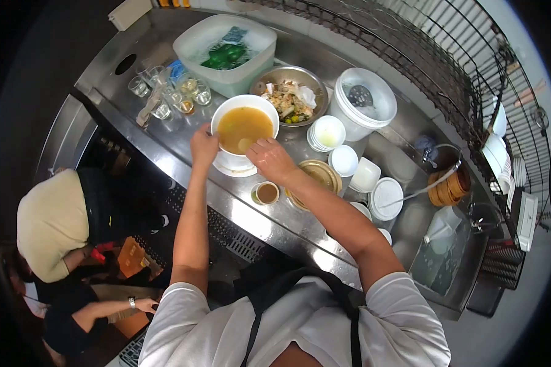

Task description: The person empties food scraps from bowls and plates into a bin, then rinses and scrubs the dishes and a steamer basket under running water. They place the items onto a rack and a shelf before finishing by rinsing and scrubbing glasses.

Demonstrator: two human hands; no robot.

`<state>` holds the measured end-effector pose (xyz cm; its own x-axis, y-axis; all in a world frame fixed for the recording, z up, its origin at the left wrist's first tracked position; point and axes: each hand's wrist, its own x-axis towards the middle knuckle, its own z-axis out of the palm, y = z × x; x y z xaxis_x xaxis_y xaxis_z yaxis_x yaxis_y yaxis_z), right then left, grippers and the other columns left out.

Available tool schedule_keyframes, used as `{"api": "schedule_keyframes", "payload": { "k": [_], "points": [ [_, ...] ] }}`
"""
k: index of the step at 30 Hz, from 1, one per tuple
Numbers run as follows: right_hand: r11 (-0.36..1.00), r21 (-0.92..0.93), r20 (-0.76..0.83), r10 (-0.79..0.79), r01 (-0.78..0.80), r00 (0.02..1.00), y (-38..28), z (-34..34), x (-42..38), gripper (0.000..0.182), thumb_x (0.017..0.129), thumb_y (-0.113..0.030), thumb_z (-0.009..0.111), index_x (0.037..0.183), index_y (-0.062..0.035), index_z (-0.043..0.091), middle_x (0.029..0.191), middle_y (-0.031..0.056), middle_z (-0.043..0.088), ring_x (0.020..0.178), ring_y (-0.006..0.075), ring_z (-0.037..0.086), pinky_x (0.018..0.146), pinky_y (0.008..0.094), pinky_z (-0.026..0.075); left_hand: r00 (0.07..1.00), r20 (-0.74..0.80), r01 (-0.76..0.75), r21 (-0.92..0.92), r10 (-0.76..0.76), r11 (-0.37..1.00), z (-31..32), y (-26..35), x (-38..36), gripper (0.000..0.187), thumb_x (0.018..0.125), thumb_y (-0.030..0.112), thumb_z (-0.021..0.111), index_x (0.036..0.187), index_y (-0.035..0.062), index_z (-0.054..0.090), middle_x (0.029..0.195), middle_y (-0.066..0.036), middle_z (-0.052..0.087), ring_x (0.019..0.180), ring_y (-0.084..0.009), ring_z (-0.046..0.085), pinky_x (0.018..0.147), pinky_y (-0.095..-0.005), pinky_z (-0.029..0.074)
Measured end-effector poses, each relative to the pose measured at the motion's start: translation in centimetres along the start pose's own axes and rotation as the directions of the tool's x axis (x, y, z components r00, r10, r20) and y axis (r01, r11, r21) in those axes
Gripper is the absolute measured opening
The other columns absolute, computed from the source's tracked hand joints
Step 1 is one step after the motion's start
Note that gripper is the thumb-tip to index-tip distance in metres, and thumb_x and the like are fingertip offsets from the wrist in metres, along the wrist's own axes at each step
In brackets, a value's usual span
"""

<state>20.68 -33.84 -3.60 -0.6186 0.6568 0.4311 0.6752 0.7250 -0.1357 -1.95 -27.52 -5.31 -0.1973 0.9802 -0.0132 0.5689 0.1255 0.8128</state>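
Observation:
A white bowl (276, 110) full of cloudy yellow-brown liquid stands over a white plate (236, 170) on the steel counter. My left hand (204, 147) is closed on the bowl's left rim. The fingers of my right hand (268, 160) are bent over its near right rim, their tips partly hidden. A pale round patch shows in the liquid beside these fingertips; I cannot make out what it is. Below the bowl stands a small cup (266, 192) of brown liquid. Under my right forearm lies a gold-coloured metal dish (320, 173).
Food scraps fill a metal bowl (291, 99) behind. A tub of soapy water (183, 52), several glasses (160, 110) and a white bucket (349, 116) stand around it. Stacked white bowls (328, 133) and a sink (434, 269) are at right. Two people (55, 214) crouch at lower left.

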Motion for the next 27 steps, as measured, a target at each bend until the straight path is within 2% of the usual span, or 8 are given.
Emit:
{"api": "schedule_keyframes", "payload": {
  "k": [3,6,10,15,19,22,25,27],
  "points": [
    [0.999,-0.004,-0.087,0.040,-0.041,0.995,0.1,-3.1,-0.4,0.023,0.063,-0.002,0.069,0.083,-0.0075,0.059,0.086,0.0071,0.062,0.088,0.0253,0.061,0.074,0.0364,0.049,0.994,0.109,-0.005,-0.204,0.028,0.979,-0.7,4.2,0.1,0.035,0.089,0.027,0.066,0.111,-0.0005,0.071,0.079,-0.013,0.072,0.076,-0.0195,0.073,0.063,-0.0286,0.058],
    [0.997,-0.028,-0.147,0.064,-0.069,0.987,0.8,-7.2,-1.8,0.023,0.062,-0.003,0.070,0.081,-0.0067,0.057,0.085,0.0078,0.062,0.086,0.0253,0.060,0.070,0.0371,0.050,0.953,0.301,0.181,-0.496,-0.028,0.849,0.4,6.0,1.7,0.046,0.098,0.040,0.060,0.115,-0.0019,0.068,0.087,-0.012,0.073,0.073,-0.0191,0.071,0.064,-0.0286,0.058],
    [0.984,-0.147,-0.037,0.098,-0.103,0.994,1.4,-14.2,-5.8,0.018,0.066,-0.008,0.070,0.082,-0.0066,0.061,0.087,0.0074,0.064,0.091,0.0237,0.062,0.076,0.0358,0.052,0.959,0.268,0.094,-0.608,0.092,0.788,5.0,8.9,0.9,0.056,0.102,0.050,0.051,0.124,0.0002,0.063,0.107,-0.014,0.070,0.094,-0.0206,0.068,0.084,-0.0341,0.055],
    [0.956,-0.218,0.028,0.207,-0.196,0.978,1.4,-19.6,-13.0,0.023,0.064,-0.009,0.071,0.084,-0.0063,0.060,0.088,0.0069,0.062,0.093,0.0234,0.061,0.078,0.0362,0.054,0.933,0.137,-0.143,-0.708,0.334,0.692,11.9,14.2,-2.5,0.040,0.106,0.032,0.049,0.122,-0.0019,0.064,0.113,-0.010,0.069,0.104,-0.0203,0.064,0.092,-0.0331,0.050],
    [0.922,-0.258,0.044,0.308,-0.287,0.950,0.0,-23.2,-18.4,0.020,0.067,-0.007,0.068,0.084,-0.0063,0.058,0.085,0.0077,0.061,0.089,0.0244,0.061,0.076,0.0368,0.054,0.867,0.137,-0.339,-0.545,0.480,0.767,14.7,18.3,-6.8,0.027,0.100,0.022,0.057,0.112,0.0008,0.070,0.112,-0.014,0.069,0.103,-0.0223,0.065,0.094,-0.0348,0.048],
    [0.888,-0.291,0.023,0.378,-0.356,0.925,-1.0,-24.5,-22.8,0.020,0.067,-0.006,0.067,0.085,-0.0059,0.059,0.086,0.0077,0.061,0.088,0.0247,0.061,0.075,0.0373,0.053,0.670,0.053,-0.643,-0.457,0.741,0.614,16.4,21.3,-11.8,0.022,0.094,0.016,0.063,0.109,0.0015,0.071,0.114,-0.015,0.067,0.104,-0.0284,0.065,0.093,-0.0373,0.049],
    [0.852,-0.275,0.003,0.464,-0.445,0.886,-2.4,-25.7,-26.0,0.025,0.064,-0.003,0.068,0.087,-0.0050,0.060,0.087,0.0090,0.061,0.086,0.0271,0.061,0.075,0.0386,0.053,0.624,0.017,-0.716,-0.388,0.781,0.580,16.9,23.7,-14.5,0.023,0.087,0.011,0.068,0.108,0.0025,0.070,0.117,-0.015,0.065,0.107,-0.0342,0.062,0.095,-0.0402,0.048],
    [0.841,-0.278,-0.004,0.483,-0.465,0.876,-2.9,-26.3,-27.8,0.028,0.062,-0.002,0.068,0.089,-0.0046,0.061,0.087,0.0099,0.061,0.085,0.0284,0.061,0.074,0.0398,0.053,0.704,-0.209,-0.710,-0.192,0.678,0.678,17.5,22.3,-11.1,0.029,0.086,0.011,0.070,0.113,0.0016,0.066,0.118,-0.018,0.064,0.109,-0.0363,0.060,0.097,-0.0422,0.046]
  ]
}}
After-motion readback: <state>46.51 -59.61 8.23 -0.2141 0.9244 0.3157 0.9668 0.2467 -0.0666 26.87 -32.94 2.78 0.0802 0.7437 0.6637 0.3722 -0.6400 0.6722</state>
